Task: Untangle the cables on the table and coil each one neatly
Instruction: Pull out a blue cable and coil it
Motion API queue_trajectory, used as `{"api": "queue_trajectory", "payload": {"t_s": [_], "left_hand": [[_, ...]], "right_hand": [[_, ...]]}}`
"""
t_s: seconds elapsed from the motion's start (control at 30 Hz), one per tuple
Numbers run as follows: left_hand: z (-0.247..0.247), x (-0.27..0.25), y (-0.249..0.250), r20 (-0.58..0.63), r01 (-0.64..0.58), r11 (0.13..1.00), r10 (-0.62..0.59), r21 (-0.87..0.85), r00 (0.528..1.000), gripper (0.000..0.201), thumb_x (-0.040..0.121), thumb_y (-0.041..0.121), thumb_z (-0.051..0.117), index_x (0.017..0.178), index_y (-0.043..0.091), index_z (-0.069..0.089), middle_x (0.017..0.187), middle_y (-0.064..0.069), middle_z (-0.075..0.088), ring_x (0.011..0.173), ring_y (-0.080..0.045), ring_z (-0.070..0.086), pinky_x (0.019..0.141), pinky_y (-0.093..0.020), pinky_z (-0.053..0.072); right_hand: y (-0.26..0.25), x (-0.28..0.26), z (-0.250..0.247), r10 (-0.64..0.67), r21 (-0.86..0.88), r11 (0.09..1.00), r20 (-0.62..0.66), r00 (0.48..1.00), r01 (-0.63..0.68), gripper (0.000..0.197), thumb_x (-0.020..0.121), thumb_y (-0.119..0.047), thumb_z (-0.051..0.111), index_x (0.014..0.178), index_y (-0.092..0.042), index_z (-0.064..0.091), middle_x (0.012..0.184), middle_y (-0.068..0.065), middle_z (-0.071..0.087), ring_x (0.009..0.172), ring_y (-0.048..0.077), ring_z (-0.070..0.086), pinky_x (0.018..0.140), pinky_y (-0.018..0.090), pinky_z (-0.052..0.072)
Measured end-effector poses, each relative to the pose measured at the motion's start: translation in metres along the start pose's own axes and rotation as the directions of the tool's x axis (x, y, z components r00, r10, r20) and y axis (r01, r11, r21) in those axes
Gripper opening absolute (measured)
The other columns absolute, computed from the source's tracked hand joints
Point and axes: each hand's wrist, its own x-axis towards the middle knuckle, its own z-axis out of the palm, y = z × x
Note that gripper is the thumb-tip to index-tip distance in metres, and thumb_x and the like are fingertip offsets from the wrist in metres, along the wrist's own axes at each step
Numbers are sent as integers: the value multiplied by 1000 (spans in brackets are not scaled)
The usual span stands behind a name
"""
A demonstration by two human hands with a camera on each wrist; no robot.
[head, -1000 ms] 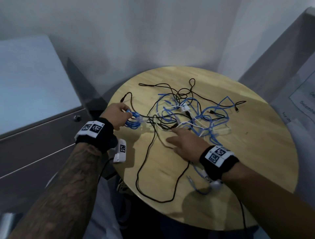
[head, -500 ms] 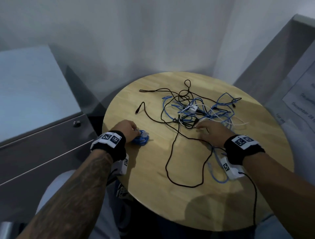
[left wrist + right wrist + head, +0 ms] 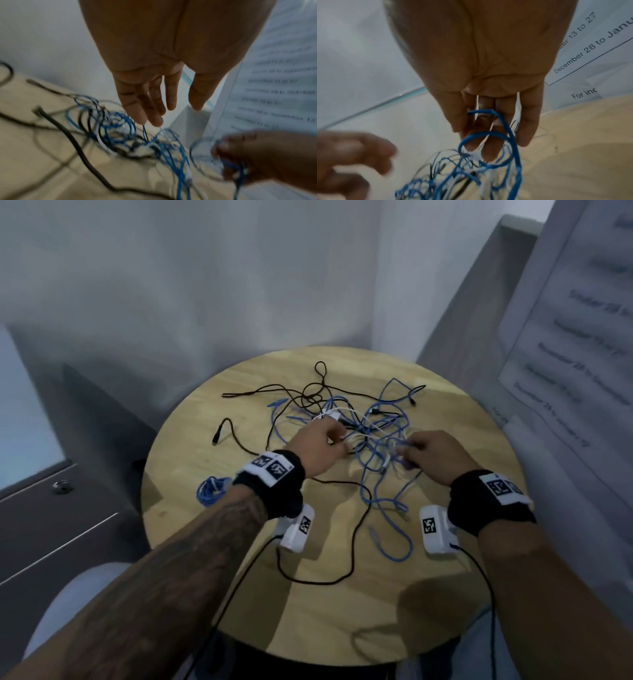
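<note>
A tangle of blue, black and white cables (image 3: 363, 419) lies on the round wooden table (image 3: 462, 604). One blue cable (image 3: 213, 489) sits coiled apart at the table's left edge. My left hand (image 3: 337, 436) is over the left side of the tangle; in the left wrist view the left hand (image 3: 175, 113) has straight fingers whose tips touch the strands. My right hand (image 3: 406, 451) pinches a blue cable (image 3: 508, 135) at the tangle's right side, and a loop of it curls over the right hand (image 3: 481, 135). A long black cable (image 3: 356, 542) loops toward me.
A grey drawer cabinet (image 3: 51, 508) stands left of the table. A printed sheet (image 3: 565, 354) hangs on a panel to the right. White walls close the corner behind. The table's near edge (image 3: 342, 662) is just in front of my body.
My left hand let go of the coiled blue cable at the left edge and moved right into the tangle. My right hand shifted right and picked up a blue strand.
</note>
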Motion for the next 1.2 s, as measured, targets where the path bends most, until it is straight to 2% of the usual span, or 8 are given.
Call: {"api": "queue_trajectory", "payload": {"t_s": [0.23,0.4,0.47,0.57,0.63,0.77,1.07,1.2], "left_hand": [[60,17,37,188,-75,981,109,-180,976,53,93,38,62,140,18,47,131,-5,58,110,-20,60,92,-31,47],[78,-3,30,188,-7,826,136,-564,973,21,94,-7,55,114,-2,53,82,-17,59,62,-7,67,65,-22,55],[69,-4,27,46,19,815,9,-579,999,8,98,-1,51,104,-3,57,83,-12,61,58,-4,65,59,-18,52],[44,0,30,-143,-13,760,-106,-650,984,14,102,6,45,106,1,58,89,-6,60,52,-8,60,59,-29,54],[26,0,44,-235,-115,770,-46,-627,971,19,103,5,42,109,5,60,92,-6,60,46,-8,50,59,-34,52],[-6,-10,85,-149,-231,832,179,-504,972,17,97,0,49,99,8,64,86,-5,66,47,-7,51,55,-32,53],[-14,11,67,-278,-290,870,187,-398,942,20,87,10,68,100,19,57,98,-1,62,78,-26,66,69,-35,49],[-8,37,69,-272,-222,948,156,-230,950,87,77,24,82,147,25,30,138,1,36,97,-15,58,82,-30,52]], "right_hand": [[-19,-3,-29,-101,705,676,-200,975,214,23,105,-22,52,92,-21,71,60,-10,50,53,8,45,60,24,43],[-36,-4,-55,8,986,52,-158,987,158,33,106,-33,40,86,-16,59,55,-10,40,47,7,29,63,25,38],[-31,-5,-67,85,971,135,-212,974,199,46,105,-42,40,74,-17,62,49,-9,40,43,7,24,52,21,33],[-14,-11,-62,-5,491,852,-337,941,181,44,97,-42,53,67,-15,72,56,2,56,46,13,43,52,25,39],[-12,-17,-48,-85,185,974,-230,969,129,16,89,-39,68,96,-26,72,75,6,66,62,19,58,64,34,46],[-36,-20,-22,-251,347,884,-210,945,312,57,92,-26,69,144,-35,47,89,-4,68,84,10,68,77,30,54],[-49,-24,-46,-133,848,474,-199,971,239,32,103,-7,37,96,-12,68,58,-4,48,44,5,30,42,20,21],[-52,-29,-60,-313,965,243,-18,950,99,33,96,-5,33,99,-10,65,44,-10,24,39,8,13,41,26,12]]}}
